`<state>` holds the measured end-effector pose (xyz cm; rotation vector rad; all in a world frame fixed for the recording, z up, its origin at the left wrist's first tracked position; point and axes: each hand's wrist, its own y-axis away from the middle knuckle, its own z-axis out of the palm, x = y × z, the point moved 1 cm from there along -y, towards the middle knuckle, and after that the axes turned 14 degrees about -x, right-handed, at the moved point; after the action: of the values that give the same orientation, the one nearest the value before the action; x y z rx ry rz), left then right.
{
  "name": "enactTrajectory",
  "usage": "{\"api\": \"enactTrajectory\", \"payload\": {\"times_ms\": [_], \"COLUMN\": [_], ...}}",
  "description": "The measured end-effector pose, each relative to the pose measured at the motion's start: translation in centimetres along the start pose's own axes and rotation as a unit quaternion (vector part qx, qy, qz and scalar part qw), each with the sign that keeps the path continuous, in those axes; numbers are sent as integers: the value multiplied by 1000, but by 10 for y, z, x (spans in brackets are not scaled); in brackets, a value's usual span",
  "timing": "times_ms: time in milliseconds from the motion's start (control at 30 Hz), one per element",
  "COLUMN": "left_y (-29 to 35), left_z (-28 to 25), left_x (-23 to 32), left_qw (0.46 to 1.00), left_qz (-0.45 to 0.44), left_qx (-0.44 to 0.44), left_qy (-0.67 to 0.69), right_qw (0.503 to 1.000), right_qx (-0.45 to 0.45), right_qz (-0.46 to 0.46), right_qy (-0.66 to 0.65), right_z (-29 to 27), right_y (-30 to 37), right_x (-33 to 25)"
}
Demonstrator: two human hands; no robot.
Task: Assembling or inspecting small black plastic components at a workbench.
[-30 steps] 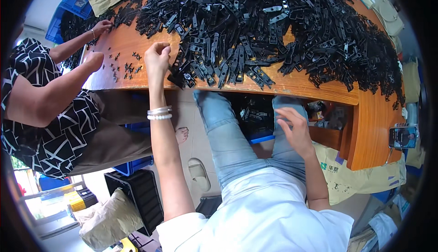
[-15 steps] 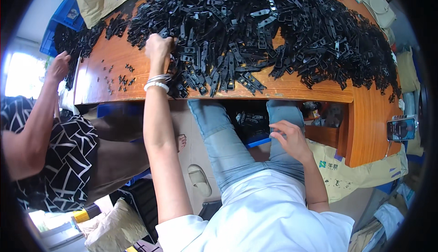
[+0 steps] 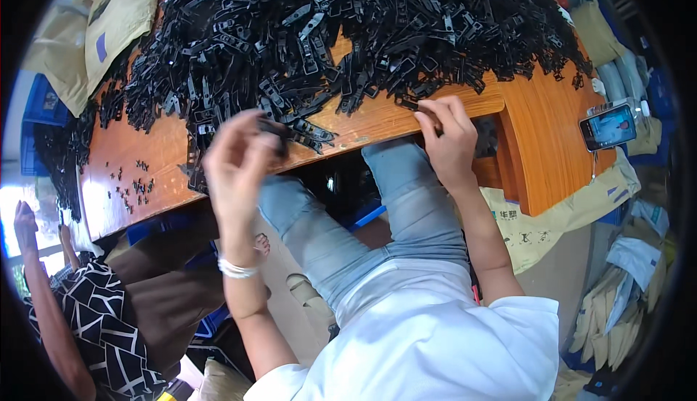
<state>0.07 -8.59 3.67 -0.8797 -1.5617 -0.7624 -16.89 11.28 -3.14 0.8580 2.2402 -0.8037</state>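
Observation:
A large heap of black plastic clip-like parts (image 3: 312, 34) covers the far part of the wooden table (image 3: 552, 125). Blurred by motion, my left hand (image 3: 236, 165) is above the table's front edge with its fingers curled around a dark, smeared part (image 3: 274, 136), which looks like one of the black clips. Over the edge to the right, my right hand (image 3: 450, 139) pinches a slim black clip (image 3: 408, 102) between thumb and fingertips, at the near fringe of the heap. Several tiny dark pieces (image 3: 134, 187) lie scattered on the tabletop at left.
A co-worker's arm (image 3: 43, 292) and patterned garment (image 3: 102, 314) are at the lower left. Tan sacks (image 3: 120, 23) and a blue crate (image 3: 43, 107) stand at the far left. A phone (image 3: 608, 126) is propped at the right edge. Bags (image 3: 617, 270) are piled at lower right.
My view has turned, shifting the table. My left hand has come back from the heap toward me with a dark part. My right hand has risen from my lap to the heap's edge and pinches a clip.

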Motion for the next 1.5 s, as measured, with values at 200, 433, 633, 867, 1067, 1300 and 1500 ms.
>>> {"api": "enactTrajectory", "payload": {"times_ms": [200, 433, 633, 867, 1067, 1300, 1500], "left_y": [3, 1, 8, 17, 18, 26, 32], "left_z": [66, 75, 79, 88, 79, 76, 61], "left_x": [-56, -59, -57, -45, -53, -55, -60], "left_qw": [974, 942, 925, 959, 961, 960, 959], "left_qz": [-14, 7, 20, -78, -113, -130, -157], "left_qx": [-131, -155, -179, -219, -218, -224, -230], "left_qy": [185, 297, 333, 163, 131, 106, 55], "right_qw": [996, 993, 990, 875, 848, 865, 971], "right_qx": [-7, -4, -68, -182, -248, 47, -14], "right_qz": [-48, -77, -58, 162, 394, 392, 178], "right_qy": [71, 85, -110, -419, -255, -311, -156], "right_z": [12, 10, -1, -2, 1, 11, -5], "right_y": [2, 2, 15, 50, 104, 93, 58], "right_x": [8, 14, -18, -4, 141, 174, 78]}}
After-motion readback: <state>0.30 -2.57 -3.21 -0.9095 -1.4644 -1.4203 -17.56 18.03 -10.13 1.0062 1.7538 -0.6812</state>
